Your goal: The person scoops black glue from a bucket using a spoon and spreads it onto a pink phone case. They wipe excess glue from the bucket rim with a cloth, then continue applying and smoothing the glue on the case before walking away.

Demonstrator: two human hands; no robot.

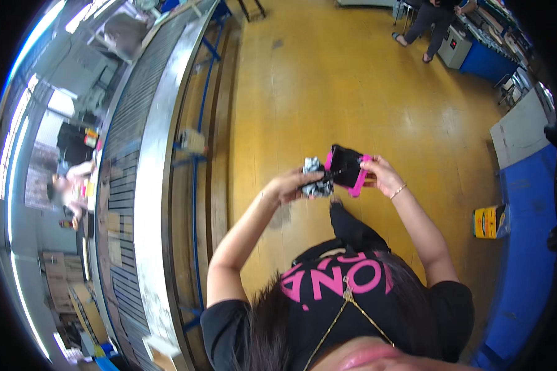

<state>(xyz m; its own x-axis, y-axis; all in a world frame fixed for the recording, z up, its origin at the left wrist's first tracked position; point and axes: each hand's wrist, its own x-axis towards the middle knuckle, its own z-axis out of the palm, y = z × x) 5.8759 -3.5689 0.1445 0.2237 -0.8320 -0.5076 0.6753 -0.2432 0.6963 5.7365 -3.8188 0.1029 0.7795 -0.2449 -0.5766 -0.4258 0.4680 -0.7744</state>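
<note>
Both my hands are raised in front of me above the yellow floor. My left hand [291,185] is closed around a small bunched piece patterned in grey, white and black [317,179]; its exact kind I cannot make out. My right hand [382,175] grips the right edge of a flat black piece with bright pink edging [348,167]. The two pieces meet or overlap between my hands, and whether they are joined I cannot tell. My fingers partly cover both.
A long slatted conveyor [151,123] with a metal edge runs along my left. On the right stands a blue bench [526,247] with a yellow box [489,222] beside it. One person stands at the far right [433,31]; another is beyond the conveyor [77,185].
</note>
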